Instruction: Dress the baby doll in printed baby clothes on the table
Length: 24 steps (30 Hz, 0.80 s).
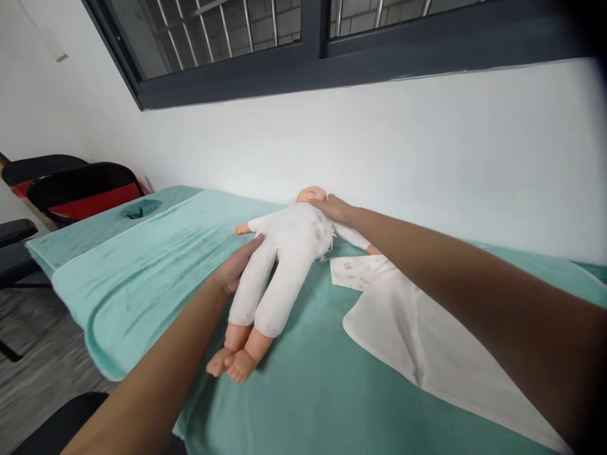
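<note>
A baby doll (294,234) with a white cloth body and bare plastic head, hands and feet lies on its back on the green cover, feet towards me. My left hand (239,262) is at the doll's hip and upper leg, thumb on top, its other fingers hidden beneath or behind the leg. At the neck and shoulder, my right hand (336,208) grips the doll, its fingers reaching across just below the head. Frayed white threads show on one side of the body. A white cloth (398,309) with a small printed flap lies under my right forearm.
The green cover (308,404) drapes a bed with a face hole (141,209) at its left end. Black and red chairs (90,189) stand beyond that end. A white wall (379,145) with a dark-framed barred window (227,76) rises behind the bed.
</note>
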Motion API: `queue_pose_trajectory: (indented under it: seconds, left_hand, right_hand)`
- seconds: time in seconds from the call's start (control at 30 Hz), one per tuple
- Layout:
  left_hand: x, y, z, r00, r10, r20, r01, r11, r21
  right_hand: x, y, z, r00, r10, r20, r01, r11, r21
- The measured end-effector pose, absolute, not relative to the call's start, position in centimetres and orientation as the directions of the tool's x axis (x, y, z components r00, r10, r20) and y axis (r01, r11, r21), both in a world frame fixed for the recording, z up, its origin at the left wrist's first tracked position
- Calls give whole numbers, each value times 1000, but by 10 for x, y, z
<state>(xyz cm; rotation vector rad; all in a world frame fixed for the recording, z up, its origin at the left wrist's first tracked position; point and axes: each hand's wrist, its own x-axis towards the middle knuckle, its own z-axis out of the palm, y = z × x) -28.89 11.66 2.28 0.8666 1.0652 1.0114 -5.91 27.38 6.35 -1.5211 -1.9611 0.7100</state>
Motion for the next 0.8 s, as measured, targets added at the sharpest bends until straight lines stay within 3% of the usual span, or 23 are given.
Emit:
queue_pose_trajectory:
  seconds: [0.3,0.57,0.8]
  left_hand:
    - [-154,77,63,284,959,3,-334,96,938]
    - [6,21,20,375,925,-61,-372,211,904]
    - [34,20,1,397,908,-135,-309,270,912]
  right_hand:
    - [83,210,142,-178,977,122,666,210,-715]
    - [253,149,91,11,999,42,732,20,-681]
    - [289,142,44,52,999,-18,755,-51,-654]
